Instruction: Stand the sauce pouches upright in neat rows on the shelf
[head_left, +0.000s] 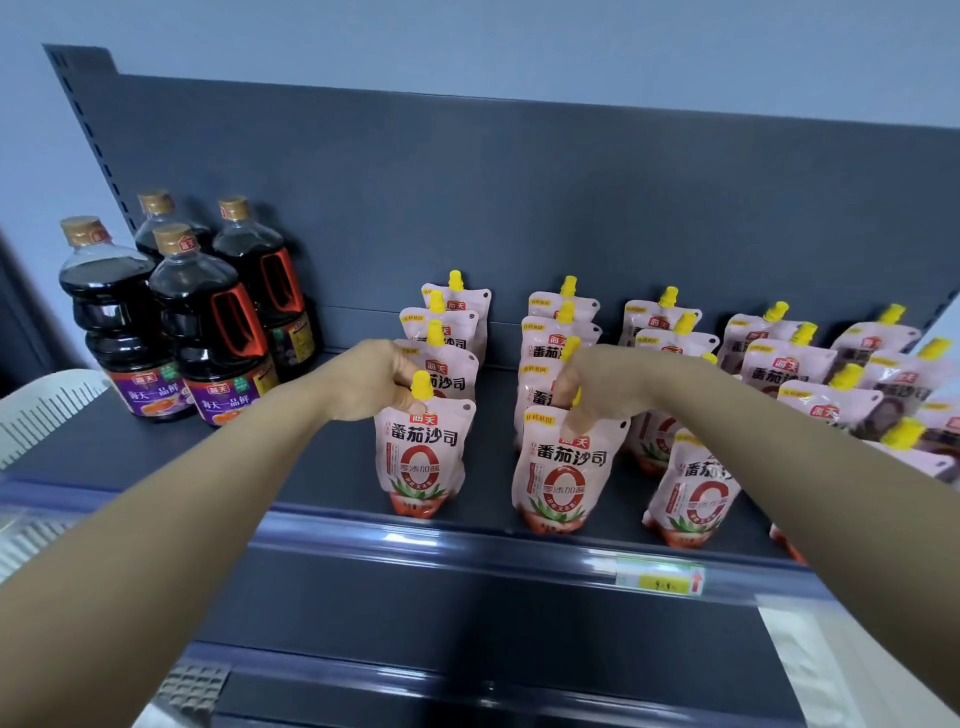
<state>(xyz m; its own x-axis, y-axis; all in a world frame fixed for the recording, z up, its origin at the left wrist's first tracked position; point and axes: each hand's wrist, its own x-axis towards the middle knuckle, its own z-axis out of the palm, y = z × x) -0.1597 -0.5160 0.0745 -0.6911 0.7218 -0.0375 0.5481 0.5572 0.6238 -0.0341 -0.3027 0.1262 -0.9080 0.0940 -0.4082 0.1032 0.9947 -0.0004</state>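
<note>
Left hand (374, 382) grip curled round the top of the first-row front pouch (423, 457); right hand (597, 384) grip pinching the top of the second-row front pouch (566, 467), both upright at the shelf (493, 483) front edge. Judged nearly done: five rows stand, but the rightmost pouches (893, 371) lean and want straightening. Shelf is dark grey, four sauce bottles (208, 332) at left, price tag (660, 577) on its rail, blue-grey wall (467, 41) behind.

Pouches (423, 457) in left hand (371, 387), right hand (605, 387)
</note>
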